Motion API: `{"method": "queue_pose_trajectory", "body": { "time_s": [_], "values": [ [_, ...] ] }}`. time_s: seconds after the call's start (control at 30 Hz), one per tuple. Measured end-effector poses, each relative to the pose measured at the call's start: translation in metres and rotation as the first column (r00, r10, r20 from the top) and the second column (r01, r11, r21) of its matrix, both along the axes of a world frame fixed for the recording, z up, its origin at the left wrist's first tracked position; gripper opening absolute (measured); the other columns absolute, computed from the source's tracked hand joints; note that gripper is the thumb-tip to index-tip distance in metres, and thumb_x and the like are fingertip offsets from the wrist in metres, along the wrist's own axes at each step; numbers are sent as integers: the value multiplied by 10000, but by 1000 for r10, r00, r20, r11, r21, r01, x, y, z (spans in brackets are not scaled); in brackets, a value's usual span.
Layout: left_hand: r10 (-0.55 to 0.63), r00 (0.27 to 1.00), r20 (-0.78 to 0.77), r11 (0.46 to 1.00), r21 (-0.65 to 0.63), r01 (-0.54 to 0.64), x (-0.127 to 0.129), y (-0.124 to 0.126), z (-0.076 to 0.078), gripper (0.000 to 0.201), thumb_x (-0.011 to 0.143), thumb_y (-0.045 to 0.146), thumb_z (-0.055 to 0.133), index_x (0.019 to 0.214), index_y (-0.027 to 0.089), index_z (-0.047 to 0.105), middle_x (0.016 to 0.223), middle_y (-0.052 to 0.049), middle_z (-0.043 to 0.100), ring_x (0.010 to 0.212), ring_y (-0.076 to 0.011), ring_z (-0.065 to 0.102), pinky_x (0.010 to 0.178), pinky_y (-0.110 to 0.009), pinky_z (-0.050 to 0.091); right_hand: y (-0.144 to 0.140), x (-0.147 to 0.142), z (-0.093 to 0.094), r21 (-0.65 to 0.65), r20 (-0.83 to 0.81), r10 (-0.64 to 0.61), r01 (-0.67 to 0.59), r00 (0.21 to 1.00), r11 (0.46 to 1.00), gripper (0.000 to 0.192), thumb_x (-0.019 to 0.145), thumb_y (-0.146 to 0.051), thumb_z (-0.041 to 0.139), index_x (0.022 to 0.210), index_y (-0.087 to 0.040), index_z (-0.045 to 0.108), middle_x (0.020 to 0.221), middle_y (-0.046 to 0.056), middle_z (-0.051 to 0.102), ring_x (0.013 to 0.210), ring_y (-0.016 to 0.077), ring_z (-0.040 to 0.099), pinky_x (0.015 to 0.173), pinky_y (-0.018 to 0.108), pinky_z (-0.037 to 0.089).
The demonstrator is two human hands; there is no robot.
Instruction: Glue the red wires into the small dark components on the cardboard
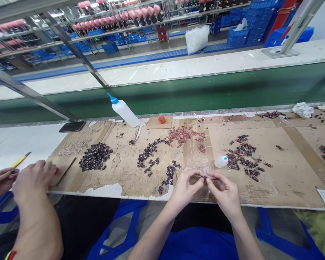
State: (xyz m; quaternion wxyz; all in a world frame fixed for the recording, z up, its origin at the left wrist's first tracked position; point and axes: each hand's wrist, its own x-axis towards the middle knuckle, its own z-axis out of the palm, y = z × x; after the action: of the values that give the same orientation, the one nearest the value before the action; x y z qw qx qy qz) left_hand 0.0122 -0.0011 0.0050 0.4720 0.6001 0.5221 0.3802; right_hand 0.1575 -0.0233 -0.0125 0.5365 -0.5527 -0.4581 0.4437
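Observation:
My left hand (185,185) and my right hand (226,191) meet at the fingertips over the near edge of the cardboard. Both pinch one tiny dark part (205,176), mostly hidden by the fingers. Just right of them a small white bottle with a blue tip (221,161) lies on its side. Beyond my hands is a pile of small red parts (180,134). Small black parts (170,173) lie scattered close to my left hand. To the right is a loose heap of small black-and-red parts (242,155).
A co-worker's hands (34,177) work at the left, near a yellow cutter knife (21,160). A large white squeeze bottle (125,112), a red cap (161,119), a phone (72,126) and a black pile (95,156) stand or lie left. Behind runs a green conveyor belt (206,88).

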Motion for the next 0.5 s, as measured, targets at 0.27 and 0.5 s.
{"method": "queue_pose_trajectory", "body": {
  "time_s": [0.27, 0.5],
  "values": [
    [-78, 992, -99, 993, 82, 86, 4, -1, -6, 221, 835, 214, 643, 1054, 217, 670, 973, -55, 725, 978, -206, 636, 940, -368, 448, -5, 30, -1, 33, 138, -73, 69, 988, 997, 272, 734, -466, 713, 763, -197, 733, 795, 84, 742, 740, 229, 703, 732, 375, 597],
    [129, 763, -634, 963, 263, 55, -45, 29, -9, 268, 892, 74, 515, 969, 258, 693, 1076, -50, 704, 1094, -249, 533, 968, -465, 322, 5, 64, -5, 398, 566, -547, 377, 617, 837, 359, 813, -444, 646, 1031, -163, 697, 1044, 154, 694, 993, 301, 628, 936, 506, 480]
  ]
}}
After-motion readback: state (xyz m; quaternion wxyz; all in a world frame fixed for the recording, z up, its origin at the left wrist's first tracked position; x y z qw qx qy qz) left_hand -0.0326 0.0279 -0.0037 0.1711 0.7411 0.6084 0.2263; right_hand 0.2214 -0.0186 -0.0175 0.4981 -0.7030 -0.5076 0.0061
